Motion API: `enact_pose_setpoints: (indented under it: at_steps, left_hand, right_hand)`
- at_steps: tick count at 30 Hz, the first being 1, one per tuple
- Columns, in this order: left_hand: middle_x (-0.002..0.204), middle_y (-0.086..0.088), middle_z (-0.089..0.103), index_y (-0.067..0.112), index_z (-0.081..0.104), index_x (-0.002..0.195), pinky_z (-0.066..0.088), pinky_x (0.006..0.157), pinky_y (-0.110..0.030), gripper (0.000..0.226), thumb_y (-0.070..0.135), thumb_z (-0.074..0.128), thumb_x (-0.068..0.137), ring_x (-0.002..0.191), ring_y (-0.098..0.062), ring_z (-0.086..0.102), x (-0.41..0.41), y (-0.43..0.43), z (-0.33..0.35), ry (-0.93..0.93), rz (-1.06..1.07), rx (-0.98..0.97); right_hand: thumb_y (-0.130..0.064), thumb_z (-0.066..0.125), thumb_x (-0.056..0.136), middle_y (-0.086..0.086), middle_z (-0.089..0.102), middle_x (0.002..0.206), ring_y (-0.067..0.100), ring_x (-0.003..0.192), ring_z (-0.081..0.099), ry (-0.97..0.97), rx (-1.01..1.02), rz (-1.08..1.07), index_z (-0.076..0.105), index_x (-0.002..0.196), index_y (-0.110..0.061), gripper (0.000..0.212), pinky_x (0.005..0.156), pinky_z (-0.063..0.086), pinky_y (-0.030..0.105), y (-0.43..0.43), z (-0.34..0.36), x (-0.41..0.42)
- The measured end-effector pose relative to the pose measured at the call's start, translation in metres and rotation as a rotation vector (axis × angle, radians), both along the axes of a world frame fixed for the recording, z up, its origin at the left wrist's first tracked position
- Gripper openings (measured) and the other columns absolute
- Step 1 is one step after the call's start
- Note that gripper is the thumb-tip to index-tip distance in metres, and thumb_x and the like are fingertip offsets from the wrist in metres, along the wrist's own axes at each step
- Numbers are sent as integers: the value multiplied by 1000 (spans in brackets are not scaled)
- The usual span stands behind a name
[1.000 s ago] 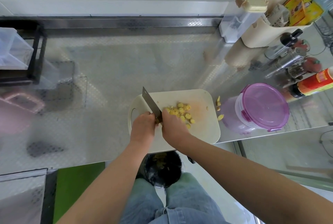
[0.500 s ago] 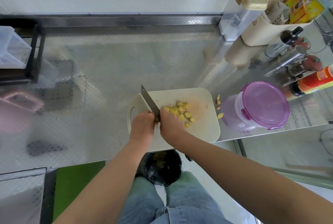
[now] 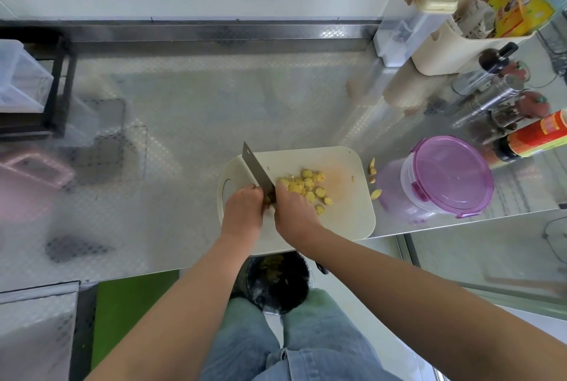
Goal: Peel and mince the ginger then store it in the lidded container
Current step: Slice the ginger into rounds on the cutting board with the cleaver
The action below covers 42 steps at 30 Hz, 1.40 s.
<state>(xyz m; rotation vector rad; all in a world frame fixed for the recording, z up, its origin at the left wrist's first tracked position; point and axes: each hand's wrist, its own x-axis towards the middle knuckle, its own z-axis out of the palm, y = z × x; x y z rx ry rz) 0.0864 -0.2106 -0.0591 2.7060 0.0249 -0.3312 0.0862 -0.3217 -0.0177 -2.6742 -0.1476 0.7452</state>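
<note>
A cream cutting board (image 3: 346, 215) lies at the counter's front edge. Several yellow ginger slices (image 3: 306, 185) are piled on its middle. My right hand (image 3: 293, 210) grips the handle of a knife (image 3: 256, 170), whose blade points away to the upper left. My left hand (image 3: 244, 208) is curled beside the blade and holds a small ginger piece (image 3: 268, 200) against it; most of that piece is hidden between the hands. A clear container with a purple lid (image 3: 451, 176), its lid on, stands right of the board.
A few ginger bits (image 3: 373, 178) lie on the steel counter (image 3: 214, 104) between board and container. Bottles and a sauce jar (image 3: 540, 138) crowd the right; a cream bin (image 3: 454, 52) stands behind. A black rack (image 3: 58, 86) is at far left. A waste bin (image 3: 276, 282) sits below the counter edge.
Both hands and the knife stay almost in place on the board; the view has shifted only slightly.
</note>
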Motion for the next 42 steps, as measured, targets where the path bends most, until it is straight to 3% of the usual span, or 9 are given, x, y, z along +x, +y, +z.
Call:
enact_pose_setpoints:
  at_steps: [7, 12, 24, 31, 38, 42]
  left_hand:
    - [96, -17, 66, 1, 68, 97, 43, 71, -39, 15, 9, 57, 91, 88, -35, 61, -1, 0, 2, -29, 13, -34]
    - [94, -16, 66, 2, 69, 96, 44, 68, -40, 14, 10, 58, 90, 86, -35, 62, -1, -1, -3, -30, 4, 2]
    - [88, -20, 66, -2, 68, 87, 40, 64, -38, 9, 5, 61, 86, 80, -38, 61, -2, -1, -3, -75, 9, -34]
    - [89, -18, 66, -1, 67, 89, 42, 64, -39, 10, 7, 61, 88, 80, -36, 60, -2, -2, -4, -78, 7, 0]
    - [88, -20, 65, -1, 66, 87, 37, 61, -36, 10, 5, 59, 88, 79, -37, 61, -4, -2, -2, -91, 23, -29]
    - [82, -20, 64, -1, 65, 83, 35, 58, -35, 8, 5, 62, 87, 72, -38, 60, -5, -3, -3, -115, 20, -26]
  right_hand:
    - [1, 41, 92, 8, 44, 85, 27, 76, 43, 33, -36, 24, 34, 108, -11, 21, 62, 33, 36, -9, 4, -10]
    - [0, 43, 92, 6, 45, 81, 28, 74, 45, 5, -16, 3, 27, 94, -15, 21, 59, 32, 35, 0, 3, -1]
    - [-2, 41, 95, 12, 50, 88, 31, 78, 46, 15, -5, -30, 36, 109, -10, 16, 62, 32, 37, -2, -2, -8]
    - [-4, 44, 93, 9, 49, 82, 30, 74, 48, -5, 26, -42, 31, 99, -14, 17, 59, 32, 35, 3, -3, 0]
    - [4, 40, 93, 8, 47, 85, 29, 76, 47, -8, -14, -17, 34, 121, -10, 32, 63, 34, 37, -3, -9, -15]
    - [2, 43, 93, 6, 44, 80, 29, 71, 44, -25, -19, -4, 34, 108, -11, 23, 61, 33, 37, 5, -11, -8]
